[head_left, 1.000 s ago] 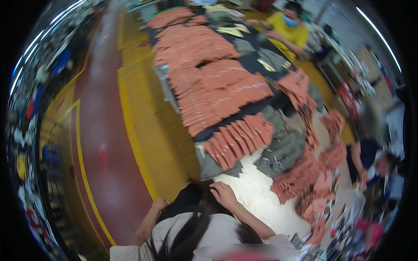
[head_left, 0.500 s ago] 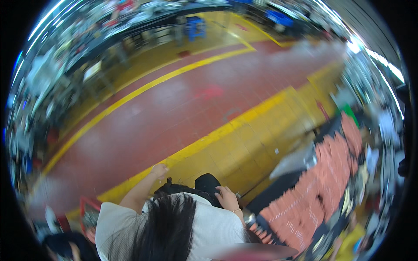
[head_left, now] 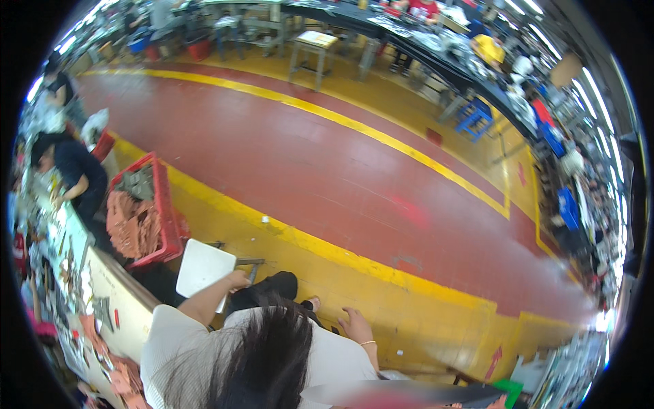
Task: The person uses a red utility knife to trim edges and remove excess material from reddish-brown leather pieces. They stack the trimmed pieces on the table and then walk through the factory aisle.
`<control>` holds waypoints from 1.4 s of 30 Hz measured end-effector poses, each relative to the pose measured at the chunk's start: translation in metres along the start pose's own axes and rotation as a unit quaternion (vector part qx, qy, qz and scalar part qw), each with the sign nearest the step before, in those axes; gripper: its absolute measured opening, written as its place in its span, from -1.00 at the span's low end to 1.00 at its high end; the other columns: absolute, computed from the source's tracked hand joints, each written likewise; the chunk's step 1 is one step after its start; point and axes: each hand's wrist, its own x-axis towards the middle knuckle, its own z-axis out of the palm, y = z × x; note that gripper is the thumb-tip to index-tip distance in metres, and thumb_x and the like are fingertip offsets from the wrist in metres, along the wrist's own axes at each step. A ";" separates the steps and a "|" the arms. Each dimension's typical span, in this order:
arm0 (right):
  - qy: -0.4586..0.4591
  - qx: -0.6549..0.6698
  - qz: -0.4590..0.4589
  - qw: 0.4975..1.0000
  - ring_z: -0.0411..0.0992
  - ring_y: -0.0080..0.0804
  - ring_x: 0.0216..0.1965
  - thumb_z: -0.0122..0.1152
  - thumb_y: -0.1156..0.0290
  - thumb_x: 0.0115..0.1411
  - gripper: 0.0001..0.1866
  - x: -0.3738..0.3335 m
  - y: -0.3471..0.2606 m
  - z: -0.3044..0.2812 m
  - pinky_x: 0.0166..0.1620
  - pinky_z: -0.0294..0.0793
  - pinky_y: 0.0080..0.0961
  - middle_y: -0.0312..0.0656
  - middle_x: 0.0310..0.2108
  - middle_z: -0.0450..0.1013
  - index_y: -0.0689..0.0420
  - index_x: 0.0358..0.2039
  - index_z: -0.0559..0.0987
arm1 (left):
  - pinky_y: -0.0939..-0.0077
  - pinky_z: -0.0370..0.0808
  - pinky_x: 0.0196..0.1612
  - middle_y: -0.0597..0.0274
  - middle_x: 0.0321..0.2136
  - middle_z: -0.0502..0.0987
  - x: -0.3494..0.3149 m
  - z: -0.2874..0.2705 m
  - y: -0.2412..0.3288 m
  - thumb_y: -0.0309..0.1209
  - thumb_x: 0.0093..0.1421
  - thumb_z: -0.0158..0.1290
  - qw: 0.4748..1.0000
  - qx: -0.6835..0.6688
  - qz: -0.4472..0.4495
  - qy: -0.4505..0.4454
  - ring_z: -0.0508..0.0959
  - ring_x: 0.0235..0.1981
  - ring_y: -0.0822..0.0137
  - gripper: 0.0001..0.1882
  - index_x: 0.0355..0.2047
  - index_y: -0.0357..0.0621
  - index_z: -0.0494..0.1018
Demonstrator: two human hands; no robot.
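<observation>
My left hand [head_left: 238, 280] hangs low beside my dark trousers, at the near right edge of a white-topped stool [head_left: 203, 267]. Its fingers are too small and partly hidden, so whether it touches the seat is unclear. My right hand [head_left: 356, 326] is held out over the yellow floor to the right of my legs, fingers apart and nothing in it. A bracelet circles that wrist. Left of the stool stands a red crate [head_left: 163, 204] filled with salmon-coloured cut pieces [head_left: 134, 225] and some grey ones.
A workbench [head_left: 112, 290] with salmon pieces and a small red item runs along my left. A person in dark clothes [head_left: 82, 167] leans over it further up. Across the red aisle [head_left: 272, 150] stand another stool [head_left: 315, 42], a blue stool [head_left: 475, 121] and a long black table [head_left: 409, 37].
My view and body have swung left. The bench of salmon pieces on my right has left view; the white stool and red crate now show at my left.
</observation>
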 end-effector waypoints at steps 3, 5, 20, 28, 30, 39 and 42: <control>-0.187 -0.170 -0.027 0.967 0.43 -0.03 0.00 0.22 0.09 0.15 -0.48 0.045 -0.007 -0.023 0.02 0.44 -0.12 -0.03 0.03 0.41 -0.05 0.11 0.42 | 0.14 0.46 0.01 0.05 -0.10 0.57 -0.002 0.027 0.007 -0.10 0.12 0.01 0.996 0.031 0.055 0.055 0.55 -0.04 0.08 -0.58 -0.08 0.00 0.54; -0.198 -0.169 -0.095 0.961 0.43 -0.04 0.01 0.23 0.07 0.14 -0.45 0.087 -0.026 -0.037 0.03 0.43 -0.12 -0.03 0.05 0.40 -0.07 0.13 0.41 | 0.14 0.45 0.04 0.06 -0.08 0.56 -0.005 0.031 0.006 -0.11 0.12 0.00 0.997 -0.021 0.008 0.075 0.55 -0.03 0.08 -0.56 -0.04 0.00 0.52; -0.245 -0.211 -0.251 0.912 0.50 -0.20 -0.10 0.08 0.30 0.25 -0.66 0.506 -0.182 -0.004 -0.09 0.48 -0.32 0.03 -0.15 0.52 0.25 -0.06 0.52 | 0.13 0.53 -0.14 0.03 -0.17 0.61 0.059 -0.091 -0.060 0.01 0.13 0.03 0.894 -0.334 -0.168 0.247 0.59 -0.12 0.04 -0.52 -0.17 -0.12 0.58; -0.384 -0.329 -0.519 0.689 0.52 -0.19 -0.16 0.05 0.30 0.26 -0.69 0.625 -0.504 0.081 -0.14 0.50 -0.28 0.01 -0.19 0.53 0.23 -0.10 0.54 | 0.17 0.52 -0.07 -0.06 -0.16 0.58 -0.044 -0.026 -0.029 -0.08 0.02 0.14 0.322 -0.697 -0.534 0.353 0.59 -0.15 0.00 -0.52 -0.12 -0.10 0.55; -0.423 -0.330 -0.570 0.623 0.52 -0.18 -0.18 0.05 0.30 0.26 -0.70 0.626 -0.586 0.109 -0.15 0.51 -0.27 0.01 -0.20 0.53 0.22 -0.12 0.54 | 0.12 0.54 -0.10 -0.13 -0.25 0.59 -0.125 0.054 0.042 -0.17 0.03 0.09 0.052 -0.611 -0.730 0.302 0.59 -0.15 -0.03 -0.55 -0.12 -0.16 0.48; -0.554 -0.318 -0.644 0.421 0.54 -0.18 -0.25 0.02 0.30 0.27 -0.73 0.588 -0.786 0.226 -0.21 0.53 -0.22 -0.01 -0.25 0.55 0.20 -0.16 0.56 | 0.11 0.44 -0.05 0.04 -0.11 0.55 0.109 -0.159 0.300 -0.17 0.26 -0.09 -0.098 -0.625 -0.774 0.013 0.53 -0.09 0.04 -0.56 0.03 -0.20 0.43; -0.576 -0.336 -0.636 0.388 0.54 -0.17 -0.27 0.01 0.30 0.27 -0.73 0.591 -0.819 0.239 -0.23 0.54 -0.21 -0.02 -0.26 0.55 0.19 -0.18 0.57 | 0.12 0.43 0.04 -0.04 -0.06 0.53 0.167 -0.232 0.177 -0.23 0.18 -0.02 0.035 -0.778 -0.619 0.102 0.52 -0.02 0.02 -0.58 0.00 -0.17 0.46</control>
